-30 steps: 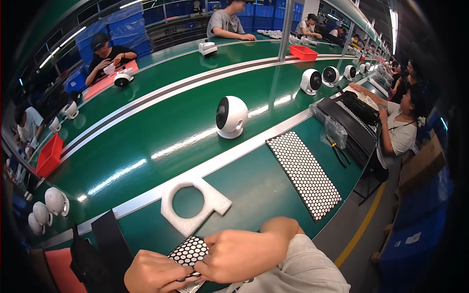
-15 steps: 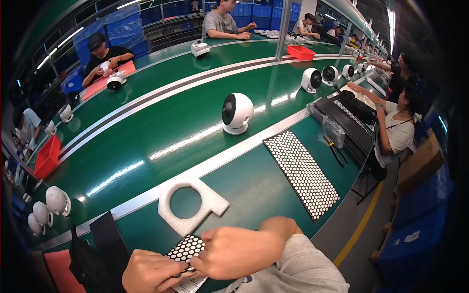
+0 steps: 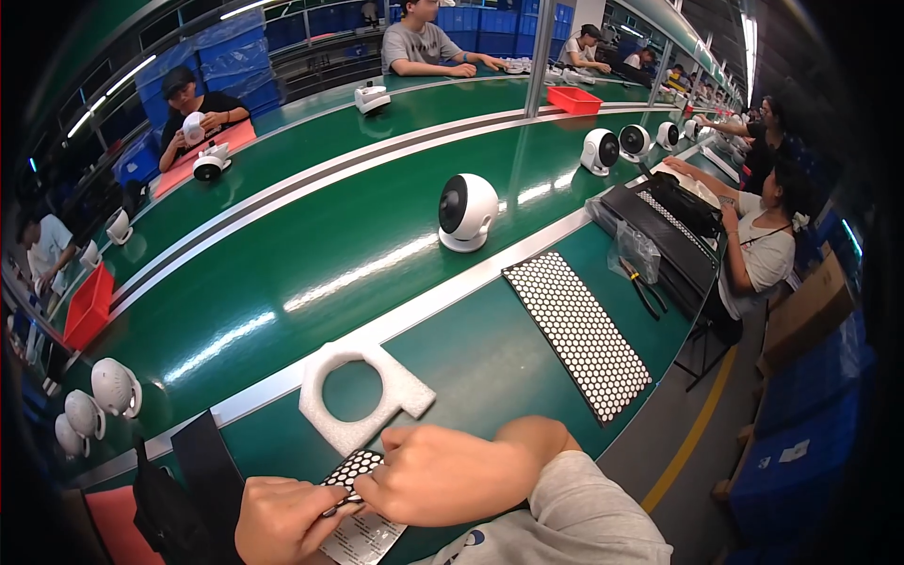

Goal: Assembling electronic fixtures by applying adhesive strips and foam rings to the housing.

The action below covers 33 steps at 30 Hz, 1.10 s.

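Both my hands are closed at the near edge of the green bench. My left hand (image 3: 287, 521) pinches the left edge of a small black sheet of white round dots (image 3: 358, 468). From the other side, my right hand (image 3: 447, 476) grips the same sheet, its fingers curled and partly hiding it. Between the hands the sheet is bent. Just below it shows a silvery printed sheet (image 3: 372, 539), partly covered by my fingers. A white foam ring with a square corner (image 3: 323, 414) lies just beyond my hands. To the right rests a larger dotted sheet (image 3: 579, 334).
A white round fan-like device (image 3: 468, 212) with a black front stands on the green conveyor (image 3: 358, 259). Black-and-yellow pliers (image 3: 645, 290) lie by a clear plastic bag (image 3: 633, 250). A dark strip (image 3: 209, 466) lies at left. Co-workers sit along the line.
My hands have shifted slightly, and the small dotted sheet between them is more bent. More of the silvery printed sheet shows below. The white device has moved a little right along the conveyor.
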Available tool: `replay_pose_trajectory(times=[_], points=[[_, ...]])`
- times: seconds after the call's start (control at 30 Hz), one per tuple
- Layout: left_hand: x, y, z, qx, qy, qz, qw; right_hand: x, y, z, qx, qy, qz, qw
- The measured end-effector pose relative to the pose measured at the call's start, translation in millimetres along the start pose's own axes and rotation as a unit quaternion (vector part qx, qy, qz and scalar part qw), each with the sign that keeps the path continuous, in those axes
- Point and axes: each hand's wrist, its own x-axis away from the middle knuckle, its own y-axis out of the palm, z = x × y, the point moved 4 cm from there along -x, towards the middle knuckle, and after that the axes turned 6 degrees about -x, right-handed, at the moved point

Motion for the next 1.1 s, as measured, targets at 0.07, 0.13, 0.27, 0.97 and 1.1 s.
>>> replay_pose_trajectory(times=[0.07, 0.13, 0.27, 0.97, 1.1], points=[[-2.3, 0.2, 2.4, -0.005, -0.007, 0.004, 1.000, 0.0, -2.2, 0.6, 0.005, 0.008, -0.001, 1.000], [-3.6, -3.6, 8.1, -0.016, -0.011, 0.043, 0.999, -0.7, -3.8, -0.1, 0.008, 0.008, -0.001, 1.000], [6.5, 12.2, -19.6, -0.065, 0.014, 0.041, 0.997, -3.6, -1.9, 5.8, 0.012, 0.009, -0.025, 1.000], [16.8, 21.5, -25.7, -0.084, 0.021, 0.067, 0.994, -16.4, 8.0, 0.8, -0.010, 0.090, -0.077, 0.993], [3.9, 20.3, -32.2, -0.102, -0.035, 0.061, 0.992, -11.6, 15.9, 18.3, 0.002, 0.098, -0.083, 0.992]])
